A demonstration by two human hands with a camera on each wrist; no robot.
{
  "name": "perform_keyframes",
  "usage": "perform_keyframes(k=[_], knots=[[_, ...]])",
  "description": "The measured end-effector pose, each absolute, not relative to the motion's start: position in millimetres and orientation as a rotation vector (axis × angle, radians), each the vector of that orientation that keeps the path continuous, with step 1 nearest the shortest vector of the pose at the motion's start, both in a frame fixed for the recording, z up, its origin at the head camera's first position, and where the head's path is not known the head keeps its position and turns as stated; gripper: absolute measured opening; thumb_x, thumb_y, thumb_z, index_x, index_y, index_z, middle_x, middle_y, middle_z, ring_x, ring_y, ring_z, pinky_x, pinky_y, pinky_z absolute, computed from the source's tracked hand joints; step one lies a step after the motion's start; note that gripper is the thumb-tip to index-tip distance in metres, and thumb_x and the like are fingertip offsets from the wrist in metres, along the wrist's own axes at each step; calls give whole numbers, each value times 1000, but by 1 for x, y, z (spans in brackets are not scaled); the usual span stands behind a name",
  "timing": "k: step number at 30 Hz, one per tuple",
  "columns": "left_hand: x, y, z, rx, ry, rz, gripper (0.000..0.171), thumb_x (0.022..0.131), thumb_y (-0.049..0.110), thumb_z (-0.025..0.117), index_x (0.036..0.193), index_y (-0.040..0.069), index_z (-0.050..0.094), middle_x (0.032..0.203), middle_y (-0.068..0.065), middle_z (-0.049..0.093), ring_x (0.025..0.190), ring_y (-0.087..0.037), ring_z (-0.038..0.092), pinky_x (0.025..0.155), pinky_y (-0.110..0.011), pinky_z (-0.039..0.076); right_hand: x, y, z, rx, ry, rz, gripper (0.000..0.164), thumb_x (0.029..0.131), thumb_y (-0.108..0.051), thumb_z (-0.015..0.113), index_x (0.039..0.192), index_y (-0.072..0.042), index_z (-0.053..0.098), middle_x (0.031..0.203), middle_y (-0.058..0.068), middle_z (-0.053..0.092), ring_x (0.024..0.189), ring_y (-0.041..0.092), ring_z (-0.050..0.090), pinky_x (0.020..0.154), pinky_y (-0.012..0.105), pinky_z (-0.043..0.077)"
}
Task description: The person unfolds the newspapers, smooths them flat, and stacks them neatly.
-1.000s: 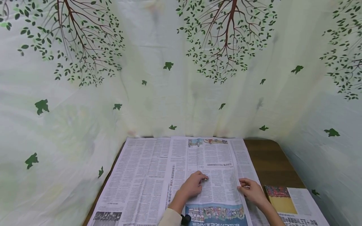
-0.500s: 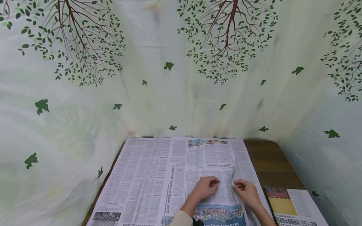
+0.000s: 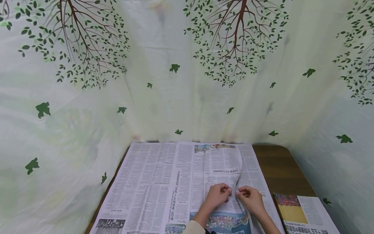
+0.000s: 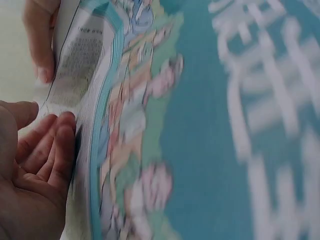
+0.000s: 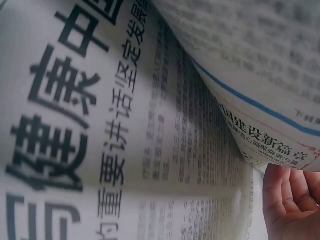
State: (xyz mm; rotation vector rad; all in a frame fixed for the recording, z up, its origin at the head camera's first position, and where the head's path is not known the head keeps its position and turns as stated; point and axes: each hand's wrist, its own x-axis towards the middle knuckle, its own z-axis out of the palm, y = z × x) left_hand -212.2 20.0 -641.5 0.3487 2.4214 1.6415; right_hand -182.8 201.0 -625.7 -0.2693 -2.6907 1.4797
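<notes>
A newspaper (image 3: 219,182) lies spread over the table, its right-hand edge lifted in a wavy fold. My right hand (image 3: 252,200) pinches that raised edge between thumb and fingers. Just left of the fold, my left hand (image 3: 218,196) is over the page with its fingers loosely bent. In the left wrist view, the left hand (image 4: 40,170) has thumb and fingertips apart, right at the paper's edge. The raised sheet (image 5: 250,55) hides part of my right hand (image 5: 292,202) in the right wrist view.
Under the lifted page are more newspaper sheets (image 3: 252,159). A folded newspaper with a yellow picture (image 3: 292,213) lies at the right, beside bare brown tabletop (image 3: 277,165). A pale curtain with printed trees (image 3: 187,107) hangs around the table.
My right hand has moved left, drawing the newspaper's right edge up and inward. My left hand has shifted right, close to the right hand.
</notes>
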Motion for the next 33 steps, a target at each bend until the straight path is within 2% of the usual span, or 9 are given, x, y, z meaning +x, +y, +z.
perform_keyframes(k=[2, 6, 13, 22, 33], knots=[[-211, 24, -639, 298, 2368, 1687, 18, 99, 26, 68, 99, 10, 77, 76, -2, 75, 57, -5, 63, 54, -21, 48, -183, 201, -625, -268, -2690, 1482, 13, 85, -11, 81, 95, -4, 77, 79, 1, 73, 65, 6, 61, 64, 21, 50], [-208, 31, -636, 243, 2310, 1743, 19, 99, 29, 69, 98, 11, 77, 75, -5, 75, 60, -11, 68, 55, -22, 50, -183, 200, -626, -259, -2682, 1496, 13, 85, -11, 82, 95, -4, 77, 78, 1, 73, 66, 5, 61, 64, 20, 50], [-207, 39, -638, 168, 2282, 1787, 22, 96, 35, 72, 93, 14, 78, 74, -1, 76, 59, -12, 69, 54, -21, 48, -184, 198, -628, -253, -2680, 1477, 10, 85, -10, 82, 92, -6, 76, 75, -2, 71, 65, 6, 61, 63, 20, 50], [-208, 40, -636, 102, 2256, 1851, 18, 95, 28, 73, 90, 13, 79, 75, 0, 77, 62, -19, 72, 54, -21, 52, -186, 197, -630, -268, -2670, 1505, 12, 82, -9, 83, 92, -7, 75, 75, -1, 70, 65, 8, 62, 62, 21, 50], [-209, 40, -638, 62, 2284, 1805, 17, 96, 28, 71, 86, 14, 76, 70, 3, 75, 56, -12, 68, 53, -21, 50, -184, 196, -630, -292, -2665, 1560, 18, 85, -19, 85, 95, -8, 76, 79, 0, 72, 66, 9, 65, 64, 22, 50]])
